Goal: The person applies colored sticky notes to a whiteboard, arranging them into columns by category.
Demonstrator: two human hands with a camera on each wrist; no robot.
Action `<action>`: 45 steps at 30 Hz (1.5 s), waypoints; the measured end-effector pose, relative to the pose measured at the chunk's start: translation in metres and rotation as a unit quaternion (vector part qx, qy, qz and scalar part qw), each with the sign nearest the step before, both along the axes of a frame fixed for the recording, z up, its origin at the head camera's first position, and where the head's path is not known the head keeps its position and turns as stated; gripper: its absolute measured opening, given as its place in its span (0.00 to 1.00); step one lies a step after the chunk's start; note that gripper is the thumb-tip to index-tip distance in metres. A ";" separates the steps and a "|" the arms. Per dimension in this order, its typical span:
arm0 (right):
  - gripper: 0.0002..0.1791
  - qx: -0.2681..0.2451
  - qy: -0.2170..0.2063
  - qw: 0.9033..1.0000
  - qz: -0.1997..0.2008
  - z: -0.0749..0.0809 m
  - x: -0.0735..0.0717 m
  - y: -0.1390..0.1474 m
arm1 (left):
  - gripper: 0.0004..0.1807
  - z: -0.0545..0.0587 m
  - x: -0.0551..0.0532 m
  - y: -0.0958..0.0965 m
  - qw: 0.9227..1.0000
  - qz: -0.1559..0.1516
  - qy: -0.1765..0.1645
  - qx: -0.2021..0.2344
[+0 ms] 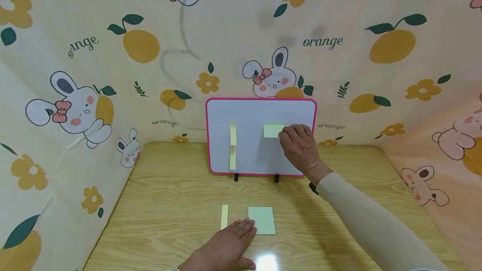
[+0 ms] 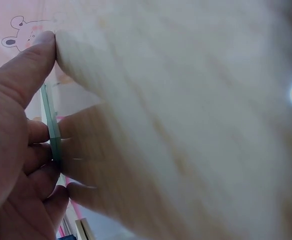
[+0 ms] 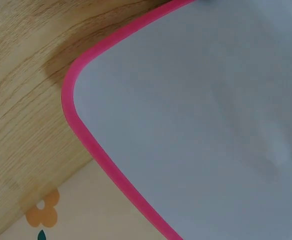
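Right hand (image 1: pixel 299 144) at a green note (image 1: pixel 272 131) on the whiteboard (image 1: pixel 246 111), left hand (image 1: pixel 227 244) down on the desk (image 1: pixel 169 204).
The right grip pinches the note by its lower right corner, in the board's right half; two yellow strips (image 1: pixel 232 134) sit one above the other on the left half. The left grip is released, palm down with fingers extended, fingertips touching the left edge of a green pad (image 1: pixel 265 221); a loose yellow strip (image 1: pixel 224 215) lies just beyond its knuckles. The pink-rimmed board stands on black feet (image 1: pixel 276 178) at the back.
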State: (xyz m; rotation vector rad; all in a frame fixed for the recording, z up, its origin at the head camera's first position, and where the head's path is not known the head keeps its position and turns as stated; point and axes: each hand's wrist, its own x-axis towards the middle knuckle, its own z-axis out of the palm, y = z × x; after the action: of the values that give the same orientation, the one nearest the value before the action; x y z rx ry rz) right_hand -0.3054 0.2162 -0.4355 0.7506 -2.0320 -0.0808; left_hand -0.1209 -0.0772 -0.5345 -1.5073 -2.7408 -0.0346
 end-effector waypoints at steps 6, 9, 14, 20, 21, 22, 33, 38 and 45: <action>0.10 0.009 -0.013 1.000 -0.014 0.000 -0.001 0.000 | 0.47 0.000 -0.001 -0.001 1.000 -0.001 -0.010 0.005; 0.09 0.009 -0.015 1.000 -0.015 -0.001 -0.002 -0.001 | 0.46 0.000 -0.001 -0.001 1.000 -0.003 -0.011 0.008; 0.07 0.010 -0.012 1.000 -0.015 -0.001 -0.003 -0.001 | 0.47 0.001 0.000 -0.002 1.000 -0.002 -0.015 0.010; 0.07 0.012 -0.017 1.000 -0.021 -0.001 -0.004 -0.002 | 0.47 0.000 0.000 -0.002 1.000 -0.003 -0.015 0.014; 0.07 0.011 -0.018 1.000 -0.021 -0.002 -0.004 -0.002 | 0.47 0.000 0.000 -0.002 1.000 -0.004 -0.011 0.015; 0.07 0.011 -0.020 1.000 -0.020 -0.002 -0.004 -0.002 | 0.47 -0.001 0.000 -0.003 1.000 -0.006 -0.008 0.015; 0.08 0.012 -0.031 0.999 -0.015 -0.004 -0.004 -0.001 | 0.47 -0.001 0.000 -0.003 1.000 -0.006 -0.008 0.018; 0.06 0.009 -0.031 0.999 -0.012 -0.004 -0.005 -0.002 | 0.47 -0.002 -0.001 -0.004 1.000 -0.005 -0.008 0.020; 0.19 0.021 -0.047 0.998 -0.042 -0.008 -0.005 -0.002 | 0.47 -0.003 -0.001 -0.004 1.000 0.000 -0.020 0.016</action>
State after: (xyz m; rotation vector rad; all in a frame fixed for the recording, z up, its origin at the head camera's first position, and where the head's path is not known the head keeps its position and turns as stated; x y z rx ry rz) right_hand -0.3106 0.2145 -0.4439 0.7063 -2.1583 -0.1398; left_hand -0.1218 -0.0808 -0.5376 -1.5152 -2.7568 -0.1088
